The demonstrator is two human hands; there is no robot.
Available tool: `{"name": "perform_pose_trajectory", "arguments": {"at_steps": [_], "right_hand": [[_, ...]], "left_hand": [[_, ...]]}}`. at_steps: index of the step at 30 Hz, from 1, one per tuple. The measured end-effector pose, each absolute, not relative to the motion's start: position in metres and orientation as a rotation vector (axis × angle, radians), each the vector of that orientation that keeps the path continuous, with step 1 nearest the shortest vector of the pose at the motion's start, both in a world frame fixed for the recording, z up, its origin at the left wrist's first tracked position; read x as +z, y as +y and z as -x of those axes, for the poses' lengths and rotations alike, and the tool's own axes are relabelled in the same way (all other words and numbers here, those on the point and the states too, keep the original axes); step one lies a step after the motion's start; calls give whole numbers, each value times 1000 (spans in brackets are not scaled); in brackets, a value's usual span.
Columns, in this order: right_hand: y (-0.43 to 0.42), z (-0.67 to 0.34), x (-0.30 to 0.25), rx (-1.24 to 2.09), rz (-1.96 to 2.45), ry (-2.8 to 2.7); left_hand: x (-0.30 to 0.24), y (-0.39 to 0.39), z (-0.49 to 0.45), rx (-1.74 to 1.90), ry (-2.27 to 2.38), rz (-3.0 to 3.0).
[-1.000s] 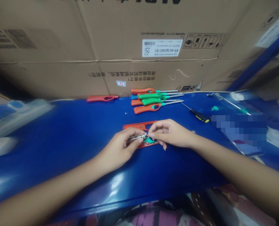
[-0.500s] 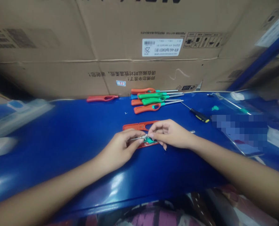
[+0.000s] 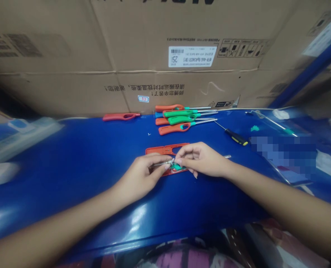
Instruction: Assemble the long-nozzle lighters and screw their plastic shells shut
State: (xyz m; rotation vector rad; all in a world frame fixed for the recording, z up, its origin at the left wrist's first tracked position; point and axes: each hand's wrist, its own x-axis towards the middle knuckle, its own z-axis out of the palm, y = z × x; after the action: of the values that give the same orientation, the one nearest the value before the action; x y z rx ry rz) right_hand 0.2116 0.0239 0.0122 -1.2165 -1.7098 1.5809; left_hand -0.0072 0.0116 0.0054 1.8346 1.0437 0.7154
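My left hand (image 3: 147, 169) pinches a small slim metallic part (image 3: 163, 163) between thumb and fingers, its end pointing right. Meeting it from the right, my right hand (image 3: 200, 160) has thumb and forefinger pressed together at that end; whatever they grip is too small to name. Under both hands lies an orange lighter shell half (image 3: 167, 172) with a green piece (image 3: 178, 166) and a pale wire in it. The other orange shell half (image 3: 159, 150) rests just behind, its hollow inside facing up. A metal tip (image 3: 227, 156) shows beyond my right wrist.
Several orange and green long-necked lighters (image 3: 179, 118) are piled against the cardboard box (image 3: 143, 56). A red lighter handle (image 3: 120, 117) lies left of them. A black-and-yellow screwdriver (image 3: 236, 137), a green scrap (image 3: 254, 128) and a clear plastic tray (image 3: 277, 169) are to the right on the blue table (image 3: 78, 167).
Both hands stay almost in the same place. The right fingers shift very slightly at the small part's end; nothing else visibly moves.
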Motion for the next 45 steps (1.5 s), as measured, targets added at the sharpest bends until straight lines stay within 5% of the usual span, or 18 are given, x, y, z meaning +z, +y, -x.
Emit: {"name": "perform_pose_trajectory", "arguments": {"at_steps": [45], "right_hand": [[18,-207,12,1499,1280,-1718]], "left_hand": [[3,7,4,802,1068,-1749]]}}
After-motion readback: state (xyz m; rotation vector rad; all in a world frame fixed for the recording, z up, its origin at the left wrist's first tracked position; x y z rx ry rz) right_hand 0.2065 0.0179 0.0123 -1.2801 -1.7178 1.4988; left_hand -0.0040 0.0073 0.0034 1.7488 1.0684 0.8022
